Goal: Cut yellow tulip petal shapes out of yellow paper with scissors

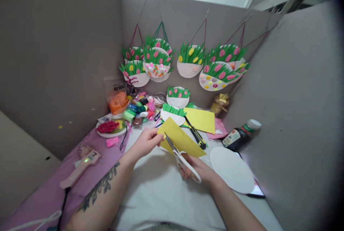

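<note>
My left hand (146, 141) pinches the left edge of a yellow paper sheet (180, 138) held above the white table (161, 191). My right hand (199, 169) grips white-handled scissors (180, 156), whose blades point up and to the left over the yellow sheet. Both hands are closed. Just behind the sheet lie a half paper plate with green paper grass (173, 113), a utility knife (195, 133) and a second yellow sheet (200, 120).
A white paper plate (231, 169) lies at the right over a phone (256, 191), with a dark bottle (240, 135) behind it. A pink glue gun (80, 165) rests on purple cloth at the left. Clay packets (135, 111) and a yarn plate (110, 128) sit behind. Finished plate baskets (189, 62) hang on the grey partition.
</note>
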`<action>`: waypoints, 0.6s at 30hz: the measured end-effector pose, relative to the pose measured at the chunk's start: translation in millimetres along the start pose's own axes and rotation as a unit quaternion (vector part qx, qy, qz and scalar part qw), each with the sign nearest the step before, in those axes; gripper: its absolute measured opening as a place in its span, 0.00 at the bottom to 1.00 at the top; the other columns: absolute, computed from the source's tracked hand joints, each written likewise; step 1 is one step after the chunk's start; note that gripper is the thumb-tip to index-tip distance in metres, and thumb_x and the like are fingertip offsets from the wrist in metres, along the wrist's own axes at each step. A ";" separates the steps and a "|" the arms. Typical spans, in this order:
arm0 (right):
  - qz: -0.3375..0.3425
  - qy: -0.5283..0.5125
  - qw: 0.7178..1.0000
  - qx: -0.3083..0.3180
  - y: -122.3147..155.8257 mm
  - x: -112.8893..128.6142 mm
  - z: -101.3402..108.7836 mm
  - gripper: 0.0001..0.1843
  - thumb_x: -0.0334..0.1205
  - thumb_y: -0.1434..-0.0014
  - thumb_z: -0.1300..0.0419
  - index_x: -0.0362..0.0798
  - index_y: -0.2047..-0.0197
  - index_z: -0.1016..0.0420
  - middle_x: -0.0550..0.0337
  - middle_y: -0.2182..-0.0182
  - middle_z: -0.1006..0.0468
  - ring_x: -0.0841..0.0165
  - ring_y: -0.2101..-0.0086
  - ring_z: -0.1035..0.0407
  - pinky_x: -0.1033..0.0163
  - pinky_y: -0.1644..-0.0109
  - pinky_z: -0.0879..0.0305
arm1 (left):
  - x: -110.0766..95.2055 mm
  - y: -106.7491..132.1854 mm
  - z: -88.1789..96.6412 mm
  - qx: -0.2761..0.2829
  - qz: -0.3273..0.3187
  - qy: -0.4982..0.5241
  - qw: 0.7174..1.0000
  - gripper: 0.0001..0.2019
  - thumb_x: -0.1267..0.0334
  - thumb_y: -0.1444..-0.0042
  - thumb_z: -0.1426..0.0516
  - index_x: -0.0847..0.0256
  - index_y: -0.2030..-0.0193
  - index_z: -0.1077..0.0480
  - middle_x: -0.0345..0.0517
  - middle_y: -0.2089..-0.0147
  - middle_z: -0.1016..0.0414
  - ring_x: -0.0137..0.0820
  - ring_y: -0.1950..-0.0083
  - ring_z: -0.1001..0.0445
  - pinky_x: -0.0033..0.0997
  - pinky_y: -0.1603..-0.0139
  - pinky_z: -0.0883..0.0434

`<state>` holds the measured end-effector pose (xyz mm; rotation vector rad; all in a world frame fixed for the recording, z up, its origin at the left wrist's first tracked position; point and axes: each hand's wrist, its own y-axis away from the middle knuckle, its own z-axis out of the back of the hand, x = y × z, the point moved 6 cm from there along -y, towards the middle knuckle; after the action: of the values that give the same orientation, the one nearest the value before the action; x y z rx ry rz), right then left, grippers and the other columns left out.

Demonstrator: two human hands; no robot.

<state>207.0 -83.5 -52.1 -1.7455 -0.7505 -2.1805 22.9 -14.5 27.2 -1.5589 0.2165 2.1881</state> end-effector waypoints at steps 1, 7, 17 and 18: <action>-0.001 0.005 1.000 -0.002 0.1 0.2 0.1 0.08 0.30 0.60 0.43 0.46 0.71 0.34 0.64 0.77 0.30 0.71 0.74 0.35 0.67 0.71 0.41 | -0.1 -0.1 -0.8 0.003 -0.001 -0.002 1.000 0.14 0.58 0.45 0.50 0.63 0.78 0.35 0.37 0.79 0.38 0.25 0.76 0.41 0.24 0.75 0.44; 0.000 -0.007 1.000 -0.006 -0.2 4.2 -0.5 0.10 0.29 0.59 0.43 0.47 0.70 0.34 0.63 0.76 0.30 0.70 0.74 0.35 0.66 0.72 0.42 | -7.0 1.0 -1.6 0.013 -0.012 -0.003 1.000 0.15 0.57 0.45 0.50 0.63 0.78 0.35 0.37 0.78 0.37 0.24 0.76 0.40 0.23 0.75 0.44; -0.019 0.022 0.999 -0.024 4.2 3.2 3.6 0.11 0.31 0.56 0.40 0.48 0.66 0.31 0.63 0.74 0.29 0.71 0.74 0.35 0.67 0.71 0.39 | -7.1 2.0 0.2 0.018 -0.007 0.009 1.000 0.13 0.59 0.46 0.50 0.63 0.78 0.34 0.38 0.78 0.36 0.25 0.75 0.39 0.23 0.75 0.42; -0.018 0.022 0.999 -0.024 4.2 0.6 4.3 0.11 0.31 0.56 0.40 0.48 0.66 0.31 0.62 0.74 0.29 0.70 0.73 0.35 0.67 0.71 0.39 | -6.3 2.0 0.1 0.019 -0.005 0.009 1.000 0.13 0.59 0.46 0.50 0.63 0.77 0.33 0.39 0.78 0.36 0.25 0.75 0.39 0.24 0.75 0.42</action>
<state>212.5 -84.7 -49.8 -1.7127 -0.7306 -2.2715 23.7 -17.9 32.8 -1.5554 0.2540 2.1500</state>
